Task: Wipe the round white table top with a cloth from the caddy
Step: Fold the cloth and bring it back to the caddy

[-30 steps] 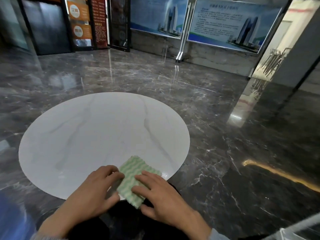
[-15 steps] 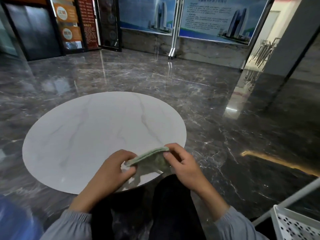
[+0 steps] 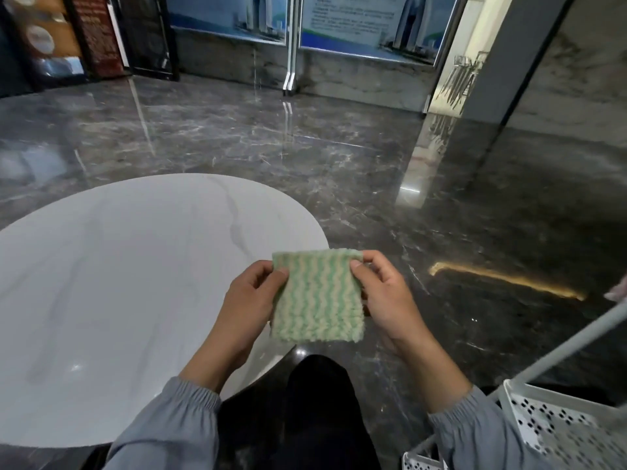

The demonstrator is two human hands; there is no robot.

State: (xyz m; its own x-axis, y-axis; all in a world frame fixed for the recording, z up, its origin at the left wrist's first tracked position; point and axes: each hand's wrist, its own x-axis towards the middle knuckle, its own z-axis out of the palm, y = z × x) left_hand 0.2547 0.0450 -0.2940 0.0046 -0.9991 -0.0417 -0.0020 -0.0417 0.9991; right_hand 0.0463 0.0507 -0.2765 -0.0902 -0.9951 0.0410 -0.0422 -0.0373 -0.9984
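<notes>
1. The cloth (image 3: 319, 296) is a small, fuzzy square with wavy green and cream stripes running top to bottom. It hangs flat, facing the camera.
2. It is held up in the air at the near right edge of the round white counter (image 3: 118, 300).
3. The left hand (image 3: 244, 313) pinches its upper left corner between thumb and curled fingers (image 3: 280, 278).
4. The right hand (image 3: 383, 300) pinches the upper right corner likewise.
5. A white perforated caddy (image 3: 559, 425) stands at lower right, beside the grey sleeve (image 3: 475, 432).
</notes>
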